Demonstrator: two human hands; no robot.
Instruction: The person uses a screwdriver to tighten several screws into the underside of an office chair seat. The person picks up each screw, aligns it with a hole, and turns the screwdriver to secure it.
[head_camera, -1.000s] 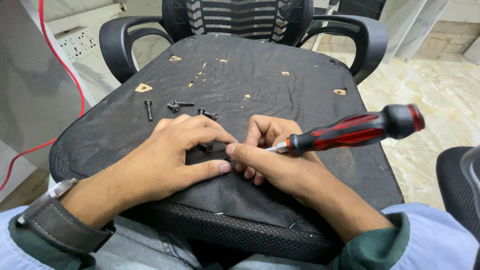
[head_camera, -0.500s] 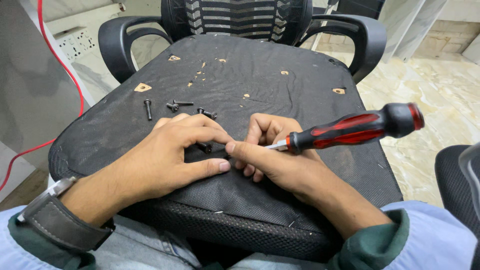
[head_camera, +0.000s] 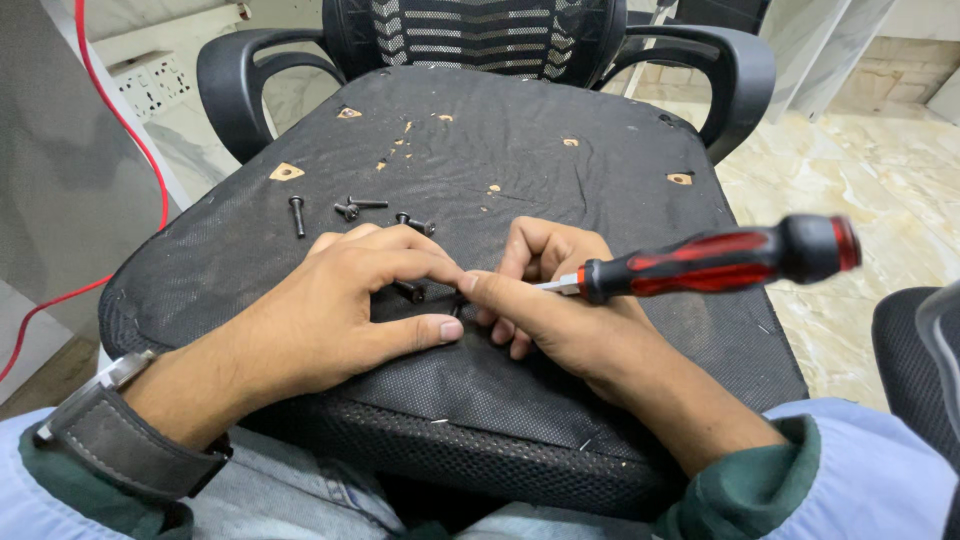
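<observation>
A black office chair seat (head_camera: 520, 170) lies in front of me, its fabric torn in small patches. My left hand (head_camera: 345, 300) rests palm down on the seat, fingertips touching a black bolt (head_camera: 408, 291) between both hands. My right hand (head_camera: 560, 305) holds a red and black screwdriver (head_camera: 720, 260); the handle points right and the metal tip is hidden under my fingers. Both index fingers meet near the bolt. Three more black bolts lie just beyond my left hand: one (head_camera: 297, 215) at the left, one (head_camera: 358, 206) in the middle, one (head_camera: 415, 223) nearest my knuckles.
The chair's armrests (head_camera: 225, 75) and mesh backrest (head_camera: 480, 35) rise at the far side. A red cable (head_camera: 120, 130) runs down the left past a white socket strip (head_camera: 150, 85). Marble floor lies to the right, with another black chair (head_camera: 915, 370) at the right edge.
Both hands stay together over the bolt with only slight finger shifts. The screwdriver handle has tipped a little lower.
</observation>
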